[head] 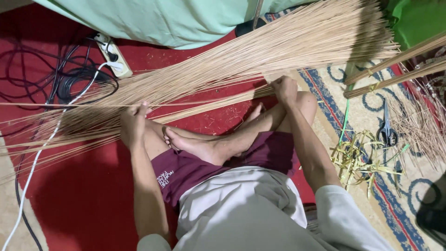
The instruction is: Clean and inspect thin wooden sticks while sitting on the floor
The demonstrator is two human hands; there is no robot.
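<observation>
Red carpet (83,204); hands grip thin stiff sticks (223,69).

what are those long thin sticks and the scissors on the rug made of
Sticks: look like dried plant ribs, maybe palm-leaf midribs; pale tan, matte, thin and slightly bowed. The left hand and right hand each grip some. Scissors: grey blades look like metal; the dark handles are probably plastic.
</observation>
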